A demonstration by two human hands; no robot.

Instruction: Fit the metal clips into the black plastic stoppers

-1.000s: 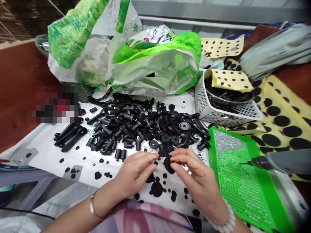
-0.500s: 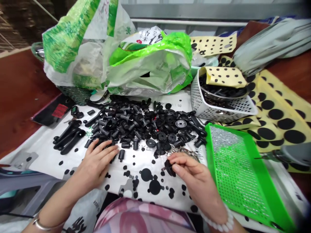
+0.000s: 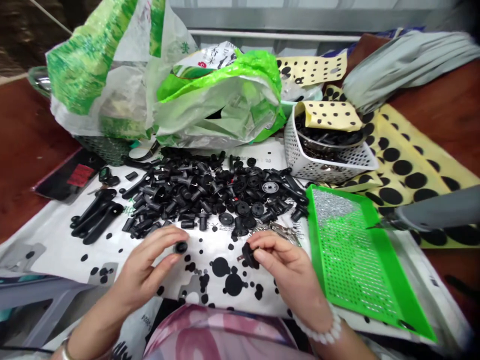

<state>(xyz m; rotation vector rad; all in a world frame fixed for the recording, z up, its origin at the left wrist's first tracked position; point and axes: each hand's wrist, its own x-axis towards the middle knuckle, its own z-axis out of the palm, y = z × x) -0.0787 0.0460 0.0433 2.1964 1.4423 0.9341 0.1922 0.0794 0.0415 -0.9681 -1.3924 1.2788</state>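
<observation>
My left hand (image 3: pixel 153 260) has its thumb and fingers closed around a small black plastic cylinder (image 3: pixel 181 247), one end of which faces me. In my right hand (image 3: pixel 283 265) a black round knob-like piece (image 3: pixel 250 255) is pinched between thumb and fingers, and a small metal tab sticks out of its left side. Beyond both hands spreads a heap of black plastic parts (image 3: pixel 202 192), made up of cylinders, discs and long handles. Small metal pieces (image 3: pixel 281 232) lie just behind my right hand.
A green perforated tray (image 3: pixel 397 250) with tiny silvery bits stands at the right. A grey power driver (image 3: pixel 438 207) juts over it. Behind are a white basket (image 3: pixel 322 167) and green-white plastic bags (image 3: pixel 221 115). Black handles (image 3: pixel 99 215) lie at left.
My left hand has come off the edge of the heap and taken hold of the black cylinder that stood beside it. My right hand still holds the round piece. The view has shifted slightly.
</observation>
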